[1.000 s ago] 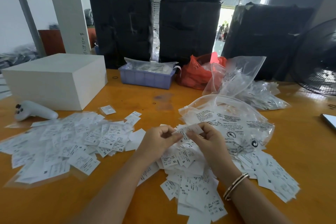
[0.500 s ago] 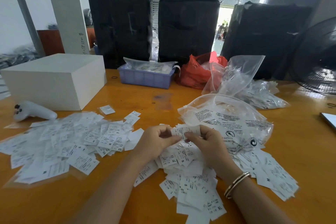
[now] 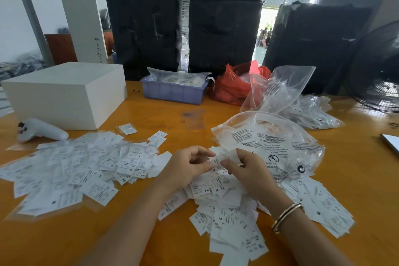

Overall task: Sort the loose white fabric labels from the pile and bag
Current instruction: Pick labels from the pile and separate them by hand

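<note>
At my far left a white controller (image 3: 42,133) lies on the orange counter (image 3: 356,179), just in front of a white box (image 3: 64,93). Beside it I see a wide spread of white labels (image 3: 75,170), flat and overlapping. My left hand (image 3: 185,168) is curled, thumb and fingers pinching a small label (image 3: 220,161); my right hand (image 3: 250,170) pinches the same label from the other side, a bracelet (image 3: 286,217) on its wrist. Under and in front of both hands lies the loose pile (image 3: 228,220) of labels, some marked S, L, XL. Just behind my right hand sits a clear printed bag (image 3: 276,142), touching the pile. Further back are a blue tray (image 3: 172,93), a red bag (image 3: 233,86) and, at far right, a black fan (image 3: 375,71).
</note>
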